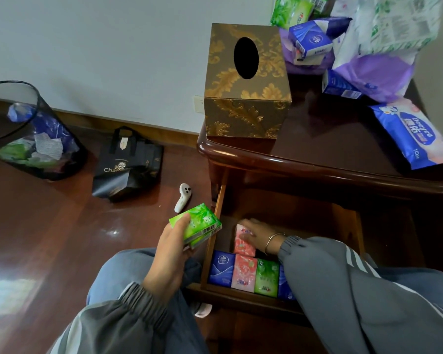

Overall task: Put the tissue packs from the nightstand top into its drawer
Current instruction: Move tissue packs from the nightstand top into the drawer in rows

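While the nightstand's drawer stands open, a black mesh wastebasket (pixel 23 129) w/ scrap wrappers sits on the floor at far left. A black tote bag (pixel 128 162) lies near it, & a small white controller (pixel 183 196) lies just beside the nightstand's corner. The left hand (pixel 172 241) holds two stacked green packs (pixel 197 223) in the air just outside the drawer's left wall, thumb on top, fingers curled under. The drawer (pixel 220 200) is pulled out. Along its front stands a row of packs (pixel 243 272): blue, pink, green, then another blue partly hidden by the right sleeve. Behind that row the right hand (pixel 258 232) is inside the drawer, fingers wrapped over a pink pack (pixel 243 244) that touches the row's pink one. Up on the tabletop (pixel 330 144), a gold-patterned tissue box (pixel 246 83) stands at the front-left corner. Further right, at the back, lie a green top pack (pixel 289 10), blue top packs (pixel 311 39) & loose purple wrappers (pixel 374 75). A blue wipes pack (pixel 414 134) lies at the right edge.
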